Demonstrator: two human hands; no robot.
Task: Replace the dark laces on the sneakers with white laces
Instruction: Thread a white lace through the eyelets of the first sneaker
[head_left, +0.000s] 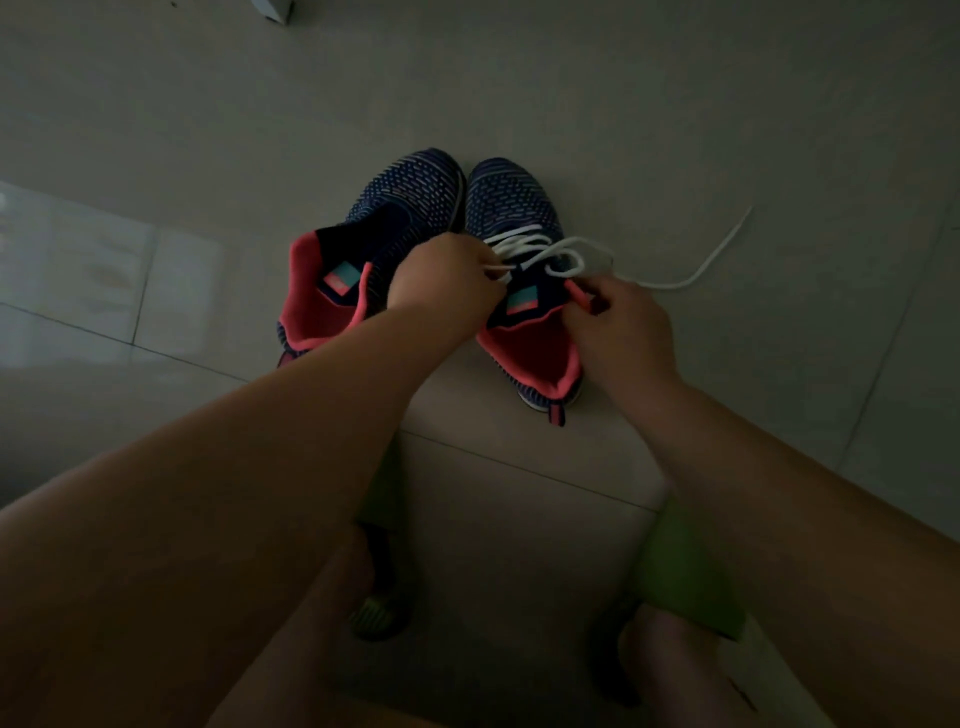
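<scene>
Sneakers sit side by side on the pale tiled floor (675, 130), toes pointing away from the person. Both are dark blue with small light dashes and a pink lining inside.

One sneaker (519, 218) lies right under the fingers of both hands. A white lace (540, 252) crosses its front in a few rows. The left hand (447, 280) is curled, and its fingertips pinch one bit of the white lace at the top of the shoe, just beside the tongue. The right hand (623, 327) is curled too. Its fingers (597, 299) hold the pink edge of the shoe's opening, on the other side of the tongue from the left fingers. It is too dark to tell if they also hold the lace.

The long loose end of the white lace runs out past the right fingers and lies in a curve on the floor, well away from both hands.

The other sneaker (384, 218) stands just beside the left hand, on its outer side. No fingers touch it. Its front shows no white lace.

Both bare arms reach out from the bottom of the view. Something green (685, 566) shows below the arms, near the person, but it is blurry.

A small pale box (272, 8) peeks in at the far edge of the floor, well away from the hands.
</scene>
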